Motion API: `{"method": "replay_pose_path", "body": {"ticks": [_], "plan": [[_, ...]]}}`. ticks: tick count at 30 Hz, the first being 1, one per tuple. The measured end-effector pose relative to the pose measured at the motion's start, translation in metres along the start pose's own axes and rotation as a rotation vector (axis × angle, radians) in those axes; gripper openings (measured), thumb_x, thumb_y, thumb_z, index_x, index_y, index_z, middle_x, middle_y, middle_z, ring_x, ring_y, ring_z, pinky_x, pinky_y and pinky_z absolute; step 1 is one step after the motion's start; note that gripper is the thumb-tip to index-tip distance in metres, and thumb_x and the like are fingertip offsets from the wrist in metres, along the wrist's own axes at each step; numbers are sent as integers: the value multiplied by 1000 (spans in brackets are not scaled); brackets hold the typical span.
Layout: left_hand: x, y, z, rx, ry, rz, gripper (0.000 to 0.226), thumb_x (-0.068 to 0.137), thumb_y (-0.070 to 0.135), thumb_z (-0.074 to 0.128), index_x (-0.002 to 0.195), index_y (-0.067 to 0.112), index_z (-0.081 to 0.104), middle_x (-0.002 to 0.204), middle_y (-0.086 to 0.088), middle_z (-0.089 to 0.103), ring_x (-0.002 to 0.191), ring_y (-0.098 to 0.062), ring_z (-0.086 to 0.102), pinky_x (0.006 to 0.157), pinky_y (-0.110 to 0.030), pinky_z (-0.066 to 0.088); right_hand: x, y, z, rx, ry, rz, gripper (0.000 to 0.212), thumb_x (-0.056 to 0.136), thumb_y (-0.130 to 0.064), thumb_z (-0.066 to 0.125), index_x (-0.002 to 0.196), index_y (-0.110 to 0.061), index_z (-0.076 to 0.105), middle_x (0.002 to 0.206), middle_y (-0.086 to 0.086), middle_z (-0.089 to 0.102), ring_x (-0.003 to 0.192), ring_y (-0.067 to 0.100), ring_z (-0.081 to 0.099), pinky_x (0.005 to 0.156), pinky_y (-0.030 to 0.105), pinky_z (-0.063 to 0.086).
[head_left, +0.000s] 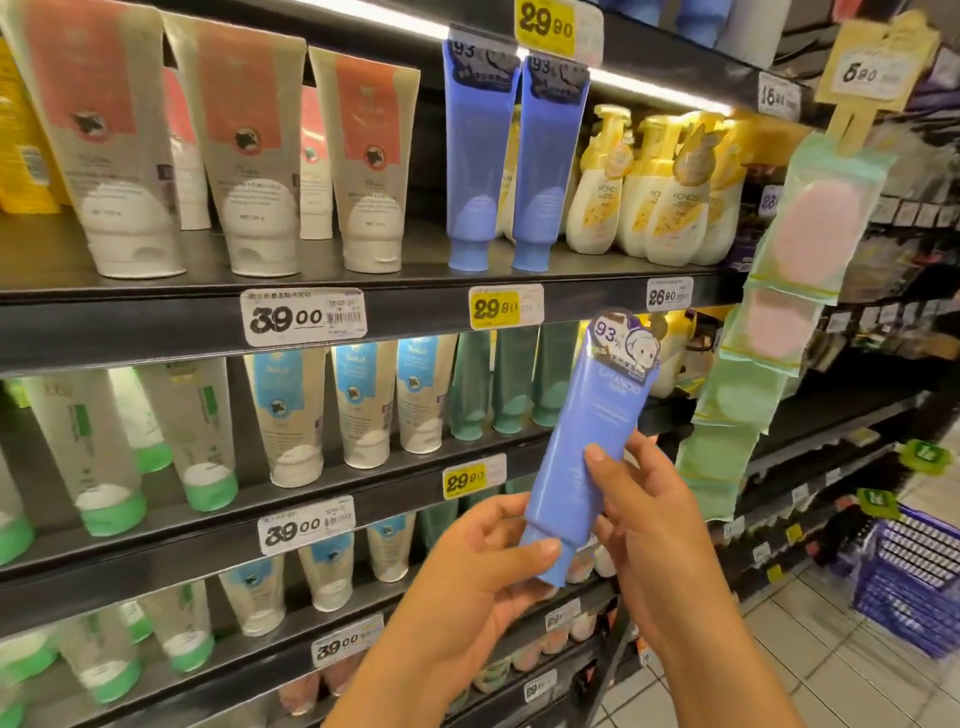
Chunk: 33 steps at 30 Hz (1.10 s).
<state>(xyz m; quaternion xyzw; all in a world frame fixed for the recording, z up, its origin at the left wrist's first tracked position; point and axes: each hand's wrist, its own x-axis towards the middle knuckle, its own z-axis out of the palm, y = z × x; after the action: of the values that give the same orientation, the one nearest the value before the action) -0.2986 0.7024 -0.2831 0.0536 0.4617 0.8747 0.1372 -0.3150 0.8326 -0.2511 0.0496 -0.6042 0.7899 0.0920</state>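
Low in the centre of the frame, the blue tube (587, 431) is held cap-down and tilted, its cap pinched by the left grip (483, 566) and its body clasped by the right grip (639, 525). It is best steadied with the label facing forward. "93%" and, faintly, "CHANDO" can be read. Behind, a yellow tag (505, 307) reads 29.90, a white tag (304, 317) reads 39.00, and the pump bottles (670, 208) are marked POND'S.

A tube (592, 431) is held before the shelves (156, 322), left hand (483, 577) at its cap and right hand (644, 530) beside it, with pump bottles (660, 197) above.
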Motion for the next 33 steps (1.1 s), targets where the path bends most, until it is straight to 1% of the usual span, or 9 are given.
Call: {"method": "replay_pose_path", "body": {"ticks": [5, 13, 16, 21, 23, 25, 29, 31, 33], "plan": [[27, 15, 10, 74, 27, 99, 50, 64, 2, 67, 114, 5, 60, 110, -13, 70, 95, -23, 69, 71, -27, 56, 21, -9, -4, -110, -91, -52, 44, 68, -33, 63, 109, -18, 64, 100, -2, 73, 95, 18, 68, 85, 38, 54], [79, 46, 44, 412, 65, 197, 29, 84, 3, 61, 111, 13, 64, 105, -7, 73, 101, -22, 68, 91, -33, 53, 93, -34, -22, -22, -163, -78, 38, 66, -29, 65, 99, -12, 67, 87, 4, 75, 77, 17, 71, 66, 28, 59], [97, 65, 63, 553, 125, 252, 22, 85, 9, 63, 104, 19, 67, 97, 1, 74, 90, -10, 69, 84, -23, 54, 125, -42, -30, 49, -216, -40, 36, 63, -31, 67, 93, -12, 71, 89, 8, 75, 80, 22, 71, 71, 34, 59], [132, 100, 81, 666, 432, 589, 37, 81, 12, 68, 113, 24, 57, 103, 9, 63, 76, 11, 62, 67, -2, 45, 178, -60, -38, 144, -289, -61, 25, 61, -28, 68, 80, -14, 76, 89, 8, 74, 75, 16, 70, 58, 25, 55], [143, 111, 81, 700, 494, 728, 37, 81, 7, 68, 113, 23, 57, 105, 8, 62, 86, 7, 61, 67, 0, 44, 194, -68, -41, 120, -313, -109, 26, 61, -30, 69, 83, -18, 76, 89, 4, 74, 75, 14, 69, 61, 27, 56], [153, 119, 79, 797, 512, 800, 37, 82, 8, 67, 104, 35, 55, 107, 16, 61, 97, 5, 58, 71, 1, 43, 208, -76, -41, 74, -349, -153, 30, 62, -32, 69, 88, -18, 75, 93, 4, 74, 80, 15, 69, 69, 32, 57], [169, 128, 73, 963, 568, 827, 43, 83, 5, 66, 85, 45, 51, 80, 44, 60, 80, 23, 56, 66, 3, 40, 234, -89, -40, 50, -411, -203, 39, 65, -30, 67, 99, -12, 69, 98, 4, 74, 88, 16, 70, 71, 28, 59], [178, 130, 69, 986, 620, 802, 39, 83, 9, 68, 95, 41, 51, 72, 40, 60, 73, 26, 55, 62, 4, 39, 245, -94, -36, 30, -439, -223, 37, 66, -31, 66, 99, -15, 69, 98, 2, 74, 90, 16, 70, 73, 28, 58], [185, 134, 70, 1004, 660, 754, 49, 82, 19, 69, 124, 29, 47, 91, 31, 61, 84, 18, 58, 71, -1, 42, 255, -97, -32, 12, -456, -255, 36, 65, -33, 67, 98, -19, 69, 98, -1, 74, 92, 15, 70, 74, 26, 58]]}}
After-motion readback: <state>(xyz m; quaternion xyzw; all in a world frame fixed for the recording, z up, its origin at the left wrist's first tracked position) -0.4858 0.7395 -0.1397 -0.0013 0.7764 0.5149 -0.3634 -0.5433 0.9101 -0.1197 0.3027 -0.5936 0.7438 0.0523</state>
